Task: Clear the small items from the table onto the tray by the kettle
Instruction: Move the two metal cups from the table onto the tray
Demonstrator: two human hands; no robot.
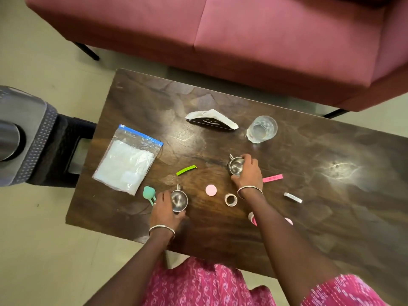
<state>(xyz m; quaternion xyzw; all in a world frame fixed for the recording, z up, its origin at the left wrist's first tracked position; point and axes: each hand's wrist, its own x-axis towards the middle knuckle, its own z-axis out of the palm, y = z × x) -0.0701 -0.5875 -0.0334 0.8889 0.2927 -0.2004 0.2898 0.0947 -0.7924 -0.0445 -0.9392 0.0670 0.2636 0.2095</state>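
Small shiny steel cup (179, 200) is at lower centre, on the dark wooden table (309, 173), with the left hand (164, 209) fingers curled round it. The right hand (249, 171) grips a second steel cup (235, 166) up and to the right. A pink round lid (211, 190) lies between them, and the grey tray (37, 138) is at far left.

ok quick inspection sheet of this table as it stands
surface: dark wooden table, glossy.
job's things: left steel cup and right steel cup in hand; green clip, pink disc, tape roll, pink strip loose on the table.
clutter: zip bag, napkin holder, glass.
grippers: left hand grips the left steel cup; right hand grips the right steel cup.
cables: nothing seen.
surroundings: pink sofa behind; grey tray at left.
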